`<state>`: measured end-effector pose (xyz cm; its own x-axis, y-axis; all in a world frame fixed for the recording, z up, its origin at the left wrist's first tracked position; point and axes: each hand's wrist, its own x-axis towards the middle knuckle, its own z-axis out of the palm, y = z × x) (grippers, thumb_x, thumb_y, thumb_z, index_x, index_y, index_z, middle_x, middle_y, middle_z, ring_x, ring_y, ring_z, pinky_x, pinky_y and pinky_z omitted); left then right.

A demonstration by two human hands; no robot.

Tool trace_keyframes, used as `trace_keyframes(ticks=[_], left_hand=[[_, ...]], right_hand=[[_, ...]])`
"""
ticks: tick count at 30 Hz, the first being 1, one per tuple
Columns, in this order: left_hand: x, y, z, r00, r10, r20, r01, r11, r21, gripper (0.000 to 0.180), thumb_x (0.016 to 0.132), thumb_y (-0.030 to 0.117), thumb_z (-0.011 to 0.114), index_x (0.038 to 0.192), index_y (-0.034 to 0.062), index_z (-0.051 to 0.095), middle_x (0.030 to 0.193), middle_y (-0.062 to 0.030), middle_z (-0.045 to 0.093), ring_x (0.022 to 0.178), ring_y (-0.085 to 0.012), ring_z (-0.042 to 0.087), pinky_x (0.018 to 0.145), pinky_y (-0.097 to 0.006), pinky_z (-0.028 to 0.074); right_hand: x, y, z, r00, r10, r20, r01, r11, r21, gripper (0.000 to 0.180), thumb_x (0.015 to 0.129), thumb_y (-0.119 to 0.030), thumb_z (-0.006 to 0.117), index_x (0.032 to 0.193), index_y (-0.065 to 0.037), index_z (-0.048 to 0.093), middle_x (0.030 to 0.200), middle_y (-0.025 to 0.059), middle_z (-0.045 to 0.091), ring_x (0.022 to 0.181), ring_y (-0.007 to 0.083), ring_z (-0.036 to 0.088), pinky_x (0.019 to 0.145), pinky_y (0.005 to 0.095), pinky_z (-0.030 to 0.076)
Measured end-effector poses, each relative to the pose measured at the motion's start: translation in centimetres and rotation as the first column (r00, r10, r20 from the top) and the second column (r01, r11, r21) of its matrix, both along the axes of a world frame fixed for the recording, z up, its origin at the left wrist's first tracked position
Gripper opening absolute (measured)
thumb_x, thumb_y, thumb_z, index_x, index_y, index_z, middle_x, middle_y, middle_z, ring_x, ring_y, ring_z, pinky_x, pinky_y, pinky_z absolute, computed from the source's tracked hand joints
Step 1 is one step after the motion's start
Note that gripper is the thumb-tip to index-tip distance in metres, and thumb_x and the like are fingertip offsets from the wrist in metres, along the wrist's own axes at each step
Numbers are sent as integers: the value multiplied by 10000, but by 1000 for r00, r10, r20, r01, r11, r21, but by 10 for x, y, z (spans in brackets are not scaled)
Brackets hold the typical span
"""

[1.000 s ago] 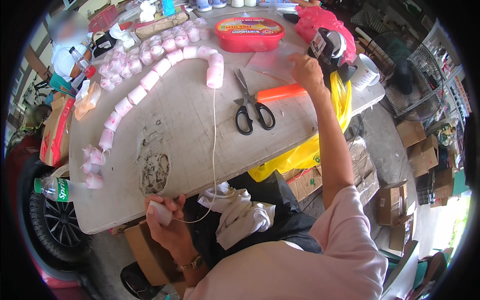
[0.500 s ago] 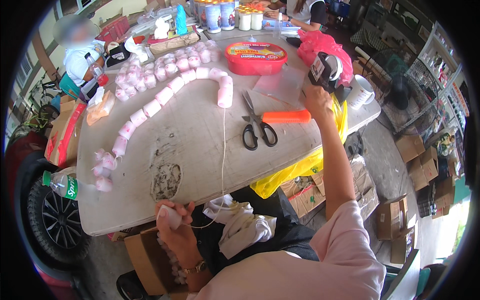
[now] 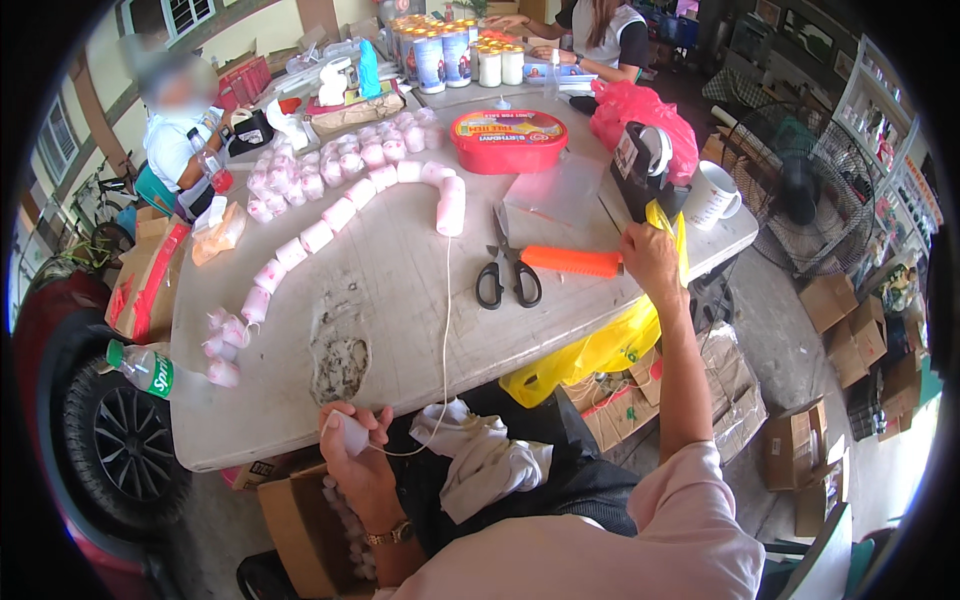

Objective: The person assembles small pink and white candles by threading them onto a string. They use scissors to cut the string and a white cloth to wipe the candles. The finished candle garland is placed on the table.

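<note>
My left hand [image 3: 357, 450], wearing a wristwatch, is closed around a small white cylinder [image 3: 353, 433] at the table's front edge. A thin cord [image 3: 447, 330] runs from it up to a curved string of pinkish-white wrapped cylinders [image 3: 316, 236] lying on the table. Near the right edge, my right hand [image 3: 652, 258] has its fingers curled together; what they hold, if anything, is hidden. Just beyond it stands a black tape dispenser [image 3: 630, 180] with a white roll, and a yellow plastic bag [image 3: 585, 352] hangs beside it. Black-handled scissors [image 3: 508, 275] and an orange cutter [image 3: 572, 261] lie to its left.
On the table [image 3: 400, 350] stand a red oval tub [image 3: 508, 152], bagged cylinders [image 3: 350, 160], a pink plastic bag [image 3: 645, 120] and a white mug [image 3: 712, 195]. A green-capped bottle [image 3: 142, 369] sits at the left edge. Below is an open carton [image 3: 290, 525]. Two other people are at the far side.
My right hand has moved down and toward me, away from the tape dispenser. My left hand keeps its hold on the cylinder. The whole view has shifted slightly.
</note>
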<state>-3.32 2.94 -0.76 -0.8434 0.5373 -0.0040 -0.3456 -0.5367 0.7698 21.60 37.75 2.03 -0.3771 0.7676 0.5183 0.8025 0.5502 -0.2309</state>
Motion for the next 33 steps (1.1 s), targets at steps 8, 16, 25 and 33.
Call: trace_keyframes(ticks=[8,16,25,33], left_hand=[[0,1,-1,1000,8,-25,-9,999,-32,238,905,305,551,950,74,524,701,-70,558,561,-153,506,768,-391,554],[1,0,0,998,-4,-61,1,999,-39,229,909,296,550,956,73,529,708,-65,566,563,-147,511,751,-385,557],[-1,-1,-1,998,-36,-49,36,999,1,217,905,265,569,944,54,538,715,-74,581,554,-135,520,738,-369,576],[3,2,8,998,-33,-54,33,999,4,212,900,241,594,967,45,546,731,-86,588,584,-146,543,756,-366,575]], right_hand=[[-3,-22,15,996,-86,0,85,989,124,76,801,-52,599,772,-37,667,836,160,657,713,354,667,644,434,544],[-34,20,9,975,-65,212,51,996,69,129,732,18,629,831,-12,707,877,185,662,839,347,687,751,394,574],[27,-32,4,990,-8,139,12,999,-34,40,829,-33,555,848,-36,590,818,205,625,786,409,630,674,485,493],[26,-56,6,987,-120,108,128,989,-78,33,875,-72,551,873,-39,548,779,210,642,783,420,648,668,493,509]])
